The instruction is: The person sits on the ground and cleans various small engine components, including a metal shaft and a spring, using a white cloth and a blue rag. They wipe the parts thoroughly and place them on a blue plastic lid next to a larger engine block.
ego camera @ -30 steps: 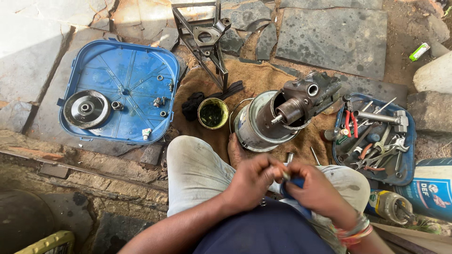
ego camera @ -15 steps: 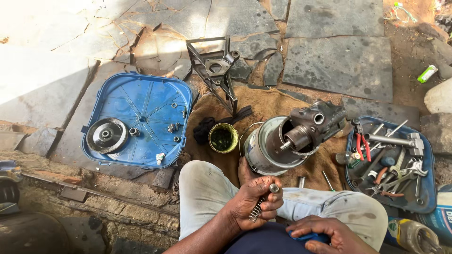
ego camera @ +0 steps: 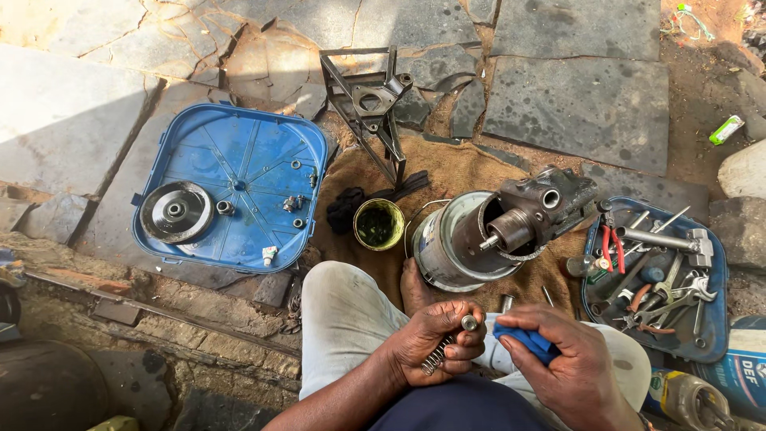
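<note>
Taking the blue tool tray as the landmark: a blue container with a white label band sits just below its lower right corner, cut by the frame edge. Well above the tray, a small green-and-white packet lies on the dirt.

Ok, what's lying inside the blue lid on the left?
Inside the blue lid lie a dark metal pulley wheel, a few small nuts and fittings near its right side and one small white piece by the near rim. Anything under the pulley is hidden.
</note>
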